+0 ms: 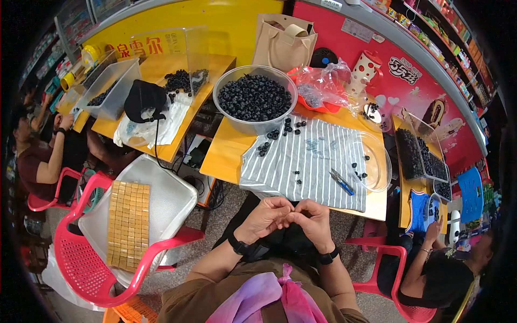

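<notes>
My left hand [271, 214] and my right hand [313, 220] meet over my lap, just in front of the table edge. Both have thumb and fingers pinched, their tips touching; whatever lies between them is too small or hidden to make out. Beyond them a grey-and-white striped cloth [323, 161] covers part of the table. Blue-handled pliers [341, 182] lie on it near its front right. Small black round pieces [264, 148] are scattered over the cloth. A large clear tub [221, 110] at the back left is filled with more such pieces.
A clear round lid [382, 167] overlaps the cloth's right side. Behind stand a red bowl [323, 107] with plastic bags, a beige tote bag [269, 46] and a polka-dotted cup [363, 75]. A pink chair [81, 253] is at left. Co-workers sit left and right.
</notes>
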The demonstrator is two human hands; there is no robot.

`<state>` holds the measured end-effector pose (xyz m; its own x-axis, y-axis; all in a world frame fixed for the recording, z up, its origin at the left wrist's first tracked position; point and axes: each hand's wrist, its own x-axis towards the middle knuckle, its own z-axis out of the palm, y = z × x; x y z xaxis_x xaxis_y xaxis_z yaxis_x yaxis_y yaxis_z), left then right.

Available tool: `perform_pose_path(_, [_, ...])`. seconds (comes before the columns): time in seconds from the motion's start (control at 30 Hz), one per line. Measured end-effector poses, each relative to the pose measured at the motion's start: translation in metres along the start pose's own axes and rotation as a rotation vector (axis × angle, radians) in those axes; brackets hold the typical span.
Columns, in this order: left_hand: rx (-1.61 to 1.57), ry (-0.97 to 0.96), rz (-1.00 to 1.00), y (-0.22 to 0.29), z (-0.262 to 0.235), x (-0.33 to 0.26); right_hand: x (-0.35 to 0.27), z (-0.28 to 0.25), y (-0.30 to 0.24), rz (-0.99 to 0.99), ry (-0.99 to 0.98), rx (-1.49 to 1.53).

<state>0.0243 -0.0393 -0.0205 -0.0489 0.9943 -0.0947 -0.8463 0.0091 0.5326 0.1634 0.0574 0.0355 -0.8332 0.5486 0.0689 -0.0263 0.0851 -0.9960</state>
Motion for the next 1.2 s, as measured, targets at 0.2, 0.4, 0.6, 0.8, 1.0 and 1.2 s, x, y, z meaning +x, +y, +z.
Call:
perform_pose_path(0.2, [-0.118,-0.027,0.102,-0.001,-0.003,0.001,0.016,-0.005,-0.002,0.009,0.259,-0.142])
perform_pose_path(0.4, [-0.180,-0.037,0.124,-0.002,-0.006,0.002,0.061,-0.016,0.011,-0.200,0.292,-0.758])
perform_pose_path(0.6, [-0.148,-0.049,0.131,0.000,-0.008,0.001,0.061,-0.016,0.021,-0.264,0.306,-0.968])
perform_pose_path(0.8, [-0.101,0.030,0.092,0.000,-0.003,0.003,0.014,-0.015,0.002,0.067,0.233,0.136])
perform_pose_path(1.0, [-0.065,0.036,0.096,-0.006,0.013,0.007,-0.015,-0.001,0.007,0.090,0.179,0.565])
perform_pose_path(1.2, [0.030,0.049,0.126,-0.011,0.016,0.007,-0.020,-0.001,0.009,0.095,0.223,0.604])
